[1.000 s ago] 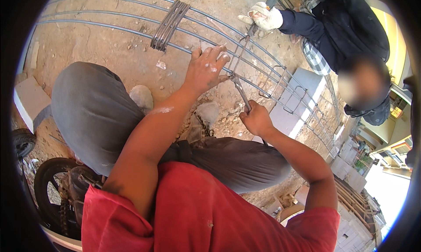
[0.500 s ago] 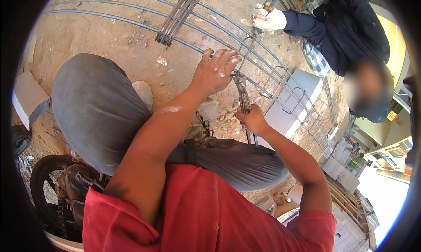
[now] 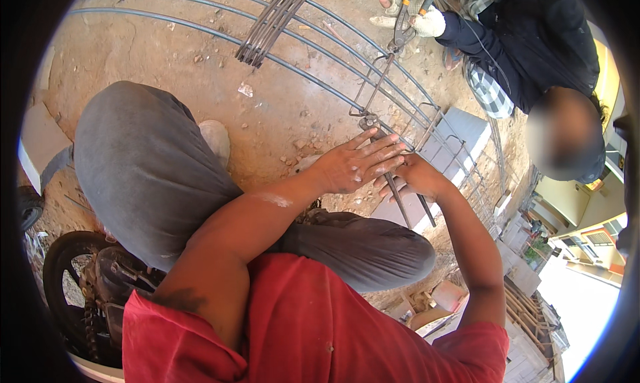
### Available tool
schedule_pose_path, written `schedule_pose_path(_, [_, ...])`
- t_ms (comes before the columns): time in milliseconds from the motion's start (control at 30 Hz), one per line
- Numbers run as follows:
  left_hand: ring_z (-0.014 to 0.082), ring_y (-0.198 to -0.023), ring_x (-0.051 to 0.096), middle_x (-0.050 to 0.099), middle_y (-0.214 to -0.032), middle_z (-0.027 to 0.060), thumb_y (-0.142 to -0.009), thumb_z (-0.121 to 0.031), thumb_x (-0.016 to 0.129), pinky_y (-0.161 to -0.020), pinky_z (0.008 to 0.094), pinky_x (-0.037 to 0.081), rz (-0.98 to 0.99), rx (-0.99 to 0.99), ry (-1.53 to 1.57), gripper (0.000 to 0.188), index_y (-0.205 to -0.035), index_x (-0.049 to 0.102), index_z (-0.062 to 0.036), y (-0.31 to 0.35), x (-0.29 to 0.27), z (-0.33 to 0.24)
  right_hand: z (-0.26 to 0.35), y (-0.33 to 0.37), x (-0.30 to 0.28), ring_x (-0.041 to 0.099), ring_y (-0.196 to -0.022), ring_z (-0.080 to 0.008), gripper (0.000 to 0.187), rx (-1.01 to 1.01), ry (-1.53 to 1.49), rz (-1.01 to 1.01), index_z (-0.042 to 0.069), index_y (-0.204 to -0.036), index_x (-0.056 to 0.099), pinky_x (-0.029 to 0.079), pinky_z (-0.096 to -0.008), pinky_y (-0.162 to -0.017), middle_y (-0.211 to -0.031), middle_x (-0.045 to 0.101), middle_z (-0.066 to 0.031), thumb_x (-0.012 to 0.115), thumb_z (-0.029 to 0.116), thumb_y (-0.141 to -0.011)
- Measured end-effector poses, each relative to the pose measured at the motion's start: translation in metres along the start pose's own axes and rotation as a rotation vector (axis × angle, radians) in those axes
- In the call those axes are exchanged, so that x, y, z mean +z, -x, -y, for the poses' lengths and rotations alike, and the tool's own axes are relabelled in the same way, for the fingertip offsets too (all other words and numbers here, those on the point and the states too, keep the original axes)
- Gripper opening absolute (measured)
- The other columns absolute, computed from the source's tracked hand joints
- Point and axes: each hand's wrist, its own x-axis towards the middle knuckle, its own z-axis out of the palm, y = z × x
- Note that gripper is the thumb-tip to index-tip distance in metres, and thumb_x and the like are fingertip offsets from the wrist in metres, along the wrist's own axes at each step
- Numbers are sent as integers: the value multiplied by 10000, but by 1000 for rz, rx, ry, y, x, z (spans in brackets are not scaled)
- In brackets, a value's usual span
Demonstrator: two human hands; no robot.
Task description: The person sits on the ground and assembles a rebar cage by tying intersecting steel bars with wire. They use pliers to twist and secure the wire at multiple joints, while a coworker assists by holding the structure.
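A pair of steel pincers has its jaws at the crossing of a blue-grey steel rod and a bent rebar stirrup. Its two handles run down towards me, slightly apart. Across the upper part of the pincers lies my left hand, its fingers stretched out. My right hand is round the handles from the right, partly hidden behind them and my left fingers. Any tie wire in the jaws is too small to make out.
A bundle of rebar stirrups hangs across the long rods at the upper left. Opposite me a co-worker in gloves holds other pincers at the same cage. A grey block lies under the rods. A motorbike wheel stands at my lower left.
My left hand has left the rod and come down right onto the pincers. The pincers' handles have swung right, with my right hand moving up and right. The co-worker's pincers have shifted.
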Motion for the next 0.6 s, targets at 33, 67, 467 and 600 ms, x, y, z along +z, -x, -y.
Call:
schedule_pose_path(33, [224, -1481, 283, 356, -1581, 39, -875, -178, 563, -1214, 480, 214, -5, -15, 49, 590, -1455, 455, -175, 0, 0, 0, 1, 1, 1, 710, -872, -261, 345, 16, 29, -24, -27, -1233, 571, 625, -372, -669, -1065, 685, -175, 503, 211, -992])
schedule_pose_path(67, [226, -1486, 272, 343, -1589, 38, -879, -170, 555, -1216, 478, 209, -5, -15, 93, 597, -1465, 445, -175, -1, -1, 0, 3, 2, 1, 706, -911, -277, 345, -8, 84, -56, -46, -1252, 544, 630, -375, -691, -1097, 670, -186, 516, 170, -986])
schedule_pose_path(467, [237, -1506, 213, 284, -1615, 44, -882, -128, 526, -1209, 509, 214, 61, -68, -56, 617, -1484, 411, -195, -5, 4, 1, 8, -9, -22, 594, -1193, -266, 439, -60, 235, 49, -31, -1339, 520, 599, -345, -878, -1312, 568, -181, 624, 143, -949])
schedule_pose_path(600, [238, -1504, 222, 294, -1611, 49, -883, -137, 532, -1200, 523, 219, 101, -43, -22, 602, -1472, 420, -192, -4, 9, 3, -2, -17, -19, 525, -1276, -281, 465, -50, 233, 122, 17, -1336, 565, 594, -336, -876, -1352, 548, -155, 684, 161, -910])
